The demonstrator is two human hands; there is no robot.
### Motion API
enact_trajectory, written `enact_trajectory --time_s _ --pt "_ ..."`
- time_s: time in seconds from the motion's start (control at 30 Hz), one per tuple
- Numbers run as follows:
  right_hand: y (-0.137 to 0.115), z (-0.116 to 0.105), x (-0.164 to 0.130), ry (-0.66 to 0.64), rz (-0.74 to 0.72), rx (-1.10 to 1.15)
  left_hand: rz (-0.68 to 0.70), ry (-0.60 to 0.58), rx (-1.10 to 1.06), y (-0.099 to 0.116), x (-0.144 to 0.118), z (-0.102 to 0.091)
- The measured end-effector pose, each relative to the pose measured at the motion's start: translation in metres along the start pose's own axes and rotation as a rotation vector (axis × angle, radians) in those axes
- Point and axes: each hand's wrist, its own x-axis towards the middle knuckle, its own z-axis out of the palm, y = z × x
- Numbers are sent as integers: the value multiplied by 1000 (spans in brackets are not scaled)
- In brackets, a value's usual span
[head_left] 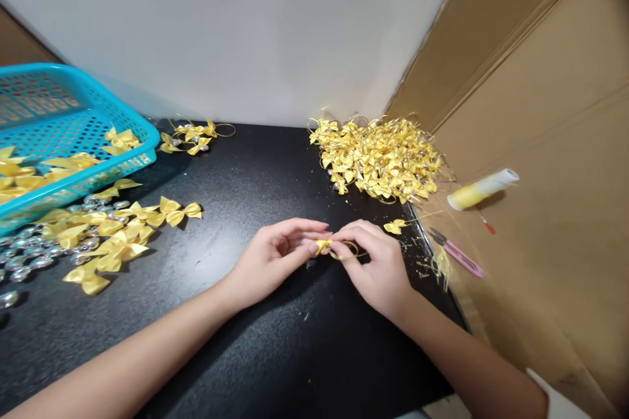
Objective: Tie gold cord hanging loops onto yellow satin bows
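Observation:
Between my hands, over the middle of the black table, is a small yellow ribbon bow (pixel 322 247). My left hand (pixel 275 255) pinches its left side between thumb and fingers. At its right side, the thumb and fingertips of my right hand (pixel 376 262) close on a thin gold cord (pixel 351 250) that loops out from the bow. My fingers cover part of the bow and the spot where the cord meets it. Just beyond my right hand lies another yellow bow (pixel 394 226) with a cord trailing to the right.
A blue basket (pixel 98 173) with yellow bows stands at left. Before it lie loose bows (pixel 120 245) and silver beads (pixel 32 255). A heap of corded bows (pixel 381 157) sits at the back right. On cardboard at right are a thread spool (pixel 484 190), pink-handled snips (pixel 459 255) and thread scraps (pixel 441 266).

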Motion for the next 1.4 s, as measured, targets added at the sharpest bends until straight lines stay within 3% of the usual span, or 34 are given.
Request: enact_trajectory --time_s 0.17,0.27,0.37,0.47,0.6,0.77,0.9,1.13,1.4 --pt "9 -3 2 -22 143 177 -7 68 24 -1 1 -3" --pt "11 -6 6 -160 7 190 -75 36 1 3 2 -4" --pt "12 -7 9 -239 -140 186 -167 -137 -22 7 3 -3" --pt "10 -5 8 -103 -147 165 -182 -166 -69 7 4 0" --pt "4 -1 -1 163 -3 63 -138 -36 -102 2 4 3" --pt "-2 9 -13 98 14 97 -27 115 -72 -1 4 5" --pt "-2 16 -15 164 20 92 102 188 66 0 2 8" --pt "2 15 -15 208 -38 2 99 166 337 0 -5 11" --pt "-1 18 -14 235 -41 -39 218 232 458 0 -8 13"
